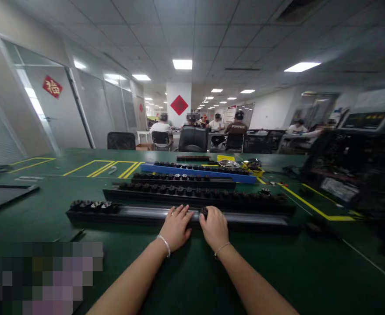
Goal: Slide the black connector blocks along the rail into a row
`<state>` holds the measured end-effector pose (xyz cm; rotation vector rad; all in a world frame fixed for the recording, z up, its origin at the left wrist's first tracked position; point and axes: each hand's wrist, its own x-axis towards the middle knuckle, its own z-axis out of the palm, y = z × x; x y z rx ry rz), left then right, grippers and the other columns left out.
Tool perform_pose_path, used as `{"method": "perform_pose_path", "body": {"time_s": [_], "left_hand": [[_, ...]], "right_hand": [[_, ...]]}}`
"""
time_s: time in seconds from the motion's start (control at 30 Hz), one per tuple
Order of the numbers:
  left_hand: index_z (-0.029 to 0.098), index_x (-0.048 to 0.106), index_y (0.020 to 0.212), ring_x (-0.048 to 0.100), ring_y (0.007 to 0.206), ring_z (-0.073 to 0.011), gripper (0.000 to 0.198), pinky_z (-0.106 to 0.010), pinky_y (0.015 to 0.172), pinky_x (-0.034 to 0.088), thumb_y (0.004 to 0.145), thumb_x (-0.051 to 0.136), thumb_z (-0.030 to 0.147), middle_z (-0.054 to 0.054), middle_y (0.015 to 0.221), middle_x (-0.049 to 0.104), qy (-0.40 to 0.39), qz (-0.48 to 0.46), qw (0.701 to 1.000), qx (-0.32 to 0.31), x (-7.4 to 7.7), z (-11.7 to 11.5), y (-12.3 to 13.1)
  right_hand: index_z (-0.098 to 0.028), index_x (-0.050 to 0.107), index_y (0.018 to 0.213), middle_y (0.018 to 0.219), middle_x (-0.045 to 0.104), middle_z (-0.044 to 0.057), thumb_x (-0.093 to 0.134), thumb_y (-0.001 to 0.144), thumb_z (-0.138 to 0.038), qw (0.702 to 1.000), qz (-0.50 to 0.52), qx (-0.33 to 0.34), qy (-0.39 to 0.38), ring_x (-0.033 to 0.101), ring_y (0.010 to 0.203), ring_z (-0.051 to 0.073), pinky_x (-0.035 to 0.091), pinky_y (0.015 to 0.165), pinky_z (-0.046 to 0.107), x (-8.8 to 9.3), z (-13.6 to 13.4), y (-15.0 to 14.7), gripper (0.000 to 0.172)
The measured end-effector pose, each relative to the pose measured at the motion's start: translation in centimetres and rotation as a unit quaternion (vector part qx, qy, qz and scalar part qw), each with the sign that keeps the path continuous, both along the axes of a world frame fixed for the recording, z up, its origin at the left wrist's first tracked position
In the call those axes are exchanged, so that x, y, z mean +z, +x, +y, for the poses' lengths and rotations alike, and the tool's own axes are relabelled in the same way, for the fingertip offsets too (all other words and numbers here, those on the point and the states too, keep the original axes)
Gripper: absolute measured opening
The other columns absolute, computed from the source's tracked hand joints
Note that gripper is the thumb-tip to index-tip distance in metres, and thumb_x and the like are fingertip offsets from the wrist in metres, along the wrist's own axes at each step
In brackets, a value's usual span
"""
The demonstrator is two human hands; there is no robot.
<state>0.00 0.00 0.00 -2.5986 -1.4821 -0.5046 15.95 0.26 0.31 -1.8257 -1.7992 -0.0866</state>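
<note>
A long black tray (139,213) lies across the green table in front of me, with a shiny grey channel along its length. Several small black parts (95,206) stand in a row at its left end. My left hand (175,226) rests with fingers stretched out over the middle of the tray. Close on its right, my right hand (215,225) is closed around a small round black part (204,213) at the tray. Its fingers partly cover that part, so its exact kind is hidden.
Behind stand more black trays (113,194) filled with black parts, and a blue tray (148,167). A yellow container (225,158) and a clear dish (229,164) sit further back. Dark equipment (340,170) crowds the right. Several people sit in the background.
</note>
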Motion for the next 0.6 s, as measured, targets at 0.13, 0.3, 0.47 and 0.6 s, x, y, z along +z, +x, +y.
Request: {"method": "perform_pose_path", "body": {"time_s": [0.13,0.3,0.47,0.6], "left_hand": [[0.024,0.045,0.13,0.032,0.132,-0.0262,0.053,-0.049,0.11,0.02,0.078,0.056,0.032,-0.008,0.142,0.04,-0.001,-0.003,1.0,-0.007,-0.12,0.2,0.0],[0.025,0.045,0.13,0.031,0.132,-0.0266,0.054,-0.05,0.109,0.02,0.077,0.056,0.032,-0.007,0.143,0.039,0.003,-0.01,1.0,-0.011,-0.39,0.29,-0.15],[0.025,0.044,0.13,0.031,0.132,-0.0268,0.055,-0.05,0.109,0.02,0.077,0.056,0.034,-0.008,0.143,0.039,0.002,-0.012,1.0,-0.014,-0.42,0.31,-0.28],[0.025,0.044,0.13,0.03,0.133,-0.0269,0.056,-0.05,0.109,0.019,0.077,0.056,0.034,-0.008,0.143,0.038,0.0,-0.011,1.0,-0.017,-0.41,0.44,-0.32]], "right_hand": [[-0.012,0.058,0.106,0.109,0.061,0.011,0.043,0.085,-0.029,1.0,-0.001,-0.001,0.021,0.051,0.105,0.022,0.033,0.092,0.032,-0.21,-0.14,0.1,0.032],[-0.013,0.059,0.103,0.107,0.062,0.011,0.047,0.082,-0.032,0.999,0.018,-0.005,0.042,0.051,0.104,0.022,0.032,0.092,0.032,-0.01,-0.3,0.35,0.03],[-0.015,0.06,0.096,0.102,0.063,0.01,0.048,0.082,-0.034,0.999,0.031,0.002,0.041,0.053,0.101,0.021,0.033,0.09,0.031,0.13,-0.32,0.48,0.027],[-0.014,0.06,0.097,0.102,0.063,0.01,0.047,0.082,-0.033,0.999,0.032,-0.005,0.039,0.053,0.101,0.021,0.033,0.089,0.031,0.05,-0.32,0.47,0.027]]}}
